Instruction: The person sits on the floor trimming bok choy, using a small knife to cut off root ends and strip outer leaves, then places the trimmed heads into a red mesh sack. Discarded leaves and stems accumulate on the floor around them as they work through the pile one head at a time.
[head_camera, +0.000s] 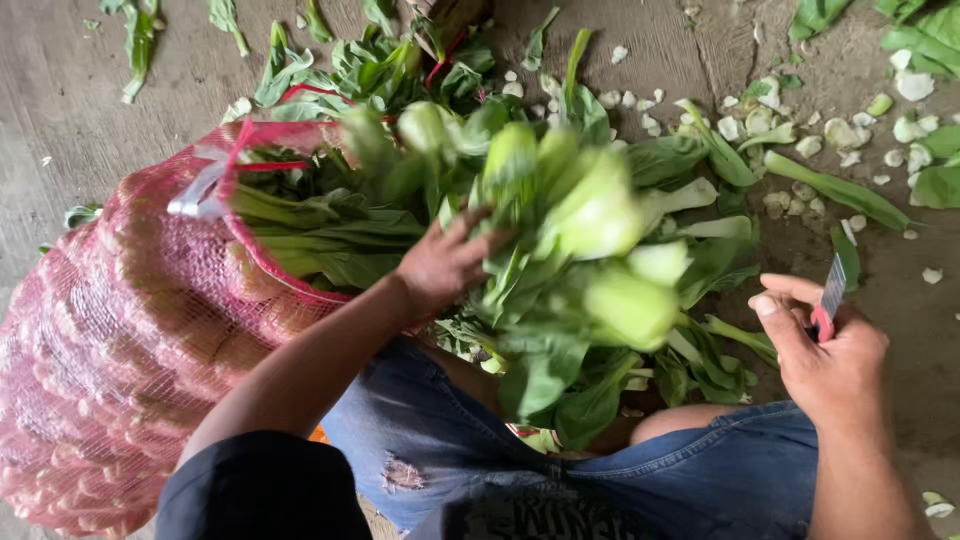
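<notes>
Left hand (445, 262), centre of frame, fingers spread and pushed into a loose heap of bok choy (590, 240); it grips a bunch rather than resting on it, though the leaves hide the fingertips. The heap spills from the mouth of a red mesh sack (110, 350) that fills the lower left, onto the lap in torn blue jeans (430, 440).

Right hand (830, 365), lower right, clenched around a small knife (830, 295) with a red handle. Blade stands nearly upright, tip toward the top of the frame, long axis close to vertical, thumb alongside it.

Bok choy heads lie with their long axes running lower left to upper right, pale stem bases pointing to the upper right, dark leaves trailing toward the sack.

Concrete floor (100, 120) in the upper right is littered with cut stem ends (760, 120) and stray leaves.

Risks, as I judge them: the bare blade sits near the thigh and the other hand, so a slip could cut; the unsteady pile could slide off the lap onto the dirty floor.
</notes>
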